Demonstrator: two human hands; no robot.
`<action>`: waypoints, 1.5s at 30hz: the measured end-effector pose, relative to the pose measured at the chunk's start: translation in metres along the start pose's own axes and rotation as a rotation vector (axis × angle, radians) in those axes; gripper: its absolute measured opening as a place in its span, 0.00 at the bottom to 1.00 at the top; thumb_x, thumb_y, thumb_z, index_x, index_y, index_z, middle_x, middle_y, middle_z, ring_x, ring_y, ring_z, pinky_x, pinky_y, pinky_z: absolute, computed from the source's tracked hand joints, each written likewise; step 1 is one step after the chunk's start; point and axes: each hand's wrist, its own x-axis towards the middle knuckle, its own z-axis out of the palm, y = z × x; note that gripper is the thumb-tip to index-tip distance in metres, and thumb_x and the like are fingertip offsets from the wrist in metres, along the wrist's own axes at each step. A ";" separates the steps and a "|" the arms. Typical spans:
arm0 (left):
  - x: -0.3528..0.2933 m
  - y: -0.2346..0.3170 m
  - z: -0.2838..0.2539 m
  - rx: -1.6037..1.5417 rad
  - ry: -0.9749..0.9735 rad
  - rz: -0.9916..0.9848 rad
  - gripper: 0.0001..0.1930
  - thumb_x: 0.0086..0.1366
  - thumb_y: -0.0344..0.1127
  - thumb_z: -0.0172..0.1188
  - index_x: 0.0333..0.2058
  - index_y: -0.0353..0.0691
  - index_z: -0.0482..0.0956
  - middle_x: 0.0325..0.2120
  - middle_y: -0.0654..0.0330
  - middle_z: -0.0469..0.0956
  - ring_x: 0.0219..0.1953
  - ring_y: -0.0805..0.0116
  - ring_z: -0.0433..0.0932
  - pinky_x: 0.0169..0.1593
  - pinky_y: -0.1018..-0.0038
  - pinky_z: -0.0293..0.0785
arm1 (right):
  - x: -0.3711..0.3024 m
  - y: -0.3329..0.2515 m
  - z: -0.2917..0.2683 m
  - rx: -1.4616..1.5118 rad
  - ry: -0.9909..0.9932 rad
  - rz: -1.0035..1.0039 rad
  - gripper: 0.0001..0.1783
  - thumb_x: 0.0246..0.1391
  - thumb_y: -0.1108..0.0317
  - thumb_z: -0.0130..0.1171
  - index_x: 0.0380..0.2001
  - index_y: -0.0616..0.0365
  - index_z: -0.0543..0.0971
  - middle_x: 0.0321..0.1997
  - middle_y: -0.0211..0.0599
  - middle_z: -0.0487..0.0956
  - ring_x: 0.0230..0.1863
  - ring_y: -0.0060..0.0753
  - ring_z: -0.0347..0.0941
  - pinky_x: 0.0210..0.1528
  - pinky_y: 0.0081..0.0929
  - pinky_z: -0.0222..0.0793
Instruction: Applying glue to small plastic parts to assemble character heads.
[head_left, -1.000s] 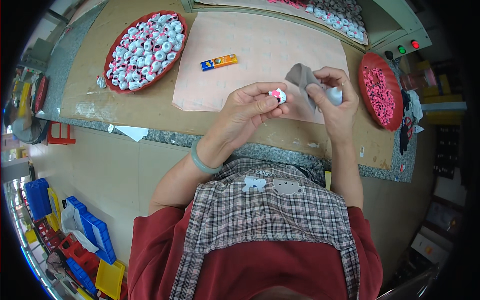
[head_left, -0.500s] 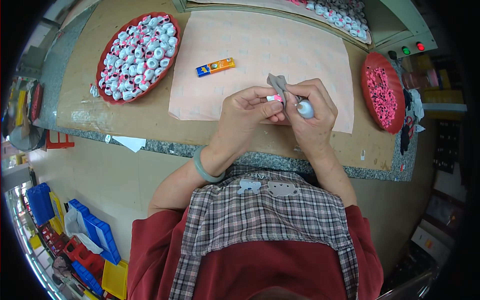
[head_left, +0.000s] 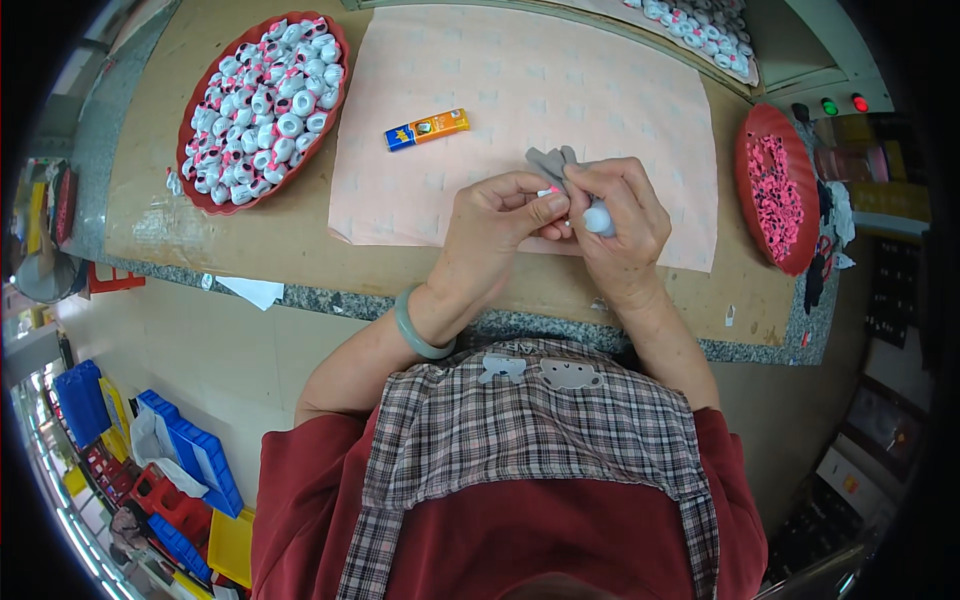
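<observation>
From the head view, the left hand (head_left: 497,222) pinches a small white-and-pink piece (head_left: 549,193) between thumb and fingertips, raised just above the near edge of the pink sheet (head_left: 520,90), seemingly so that its face is turned toward the other hand. The right hand (head_left: 618,218) is closed around a grey cloth (head_left: 549,161), pressing it against that piece, while a small pale bottle (head_left: 598,219) sits tucked in the same palm, apparently kept handy there. To the far left a red tray (head_left: 262,102) brims with similar white-and-pink pieces; to the right a second red tray (head_left: 779,190) holds pink bits. An orange-and-blue packet (head_left: 428,129) lies on the sheet, left of the hands.
</observation>
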 end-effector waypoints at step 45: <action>0.001 0.013 0.002 -0.184 -0.232 -0.140 0.13 0.61 0.26 0.57 0.44 0.31 0.73 0.35 0.54 0.78 0.32 0.72 0.78 0.39 0.80 0.77 | 0.004 0.001 -0.046 0.320 -0.272 0.208 0.10 0.40 0.81 0.64 0.30 0.61 0.79 0.29 0.35 0.75 0.28 0.24 0.73 0.27 0.19 0.69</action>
